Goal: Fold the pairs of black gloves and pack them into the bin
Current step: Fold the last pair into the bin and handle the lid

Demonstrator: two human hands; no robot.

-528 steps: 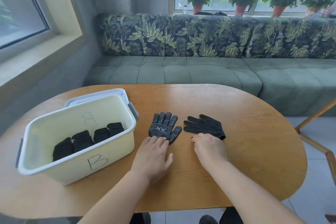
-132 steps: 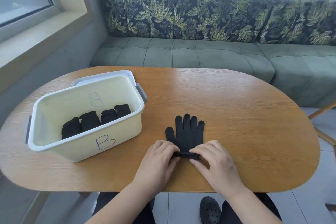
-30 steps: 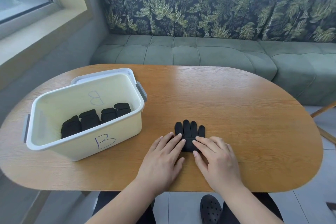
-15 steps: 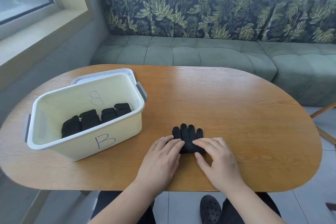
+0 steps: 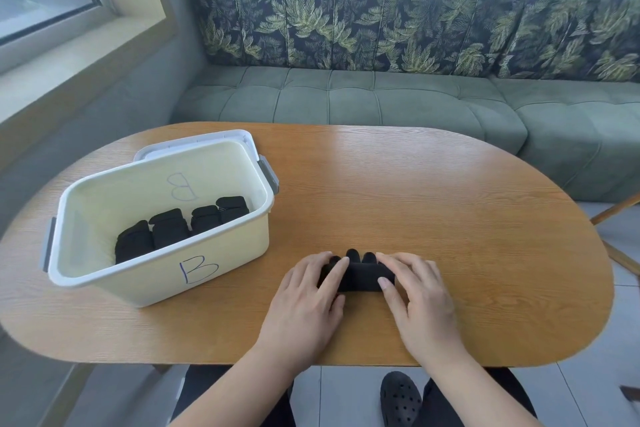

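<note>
A stacked pair of black gloves lies near the table's front edge, rolled up from the cuff so that only the fingertips stick out beyond the roll. My left hand grips the roll's left end and my right hand grips its right end, fingers curled over the top. To the left stands a cream bin marked "B". Several folded black glove bundles lie in a row on its floor.
The oval wooden table carries only the bin and the gloves. A white lid lies under the bin's far side. A green sofa runs behind the table. A wooden chair leg shows at the right.
Over the last second both hands have rolled the gloves further away from me. The roll is thicker and less of the fingers shows past it.
</note>
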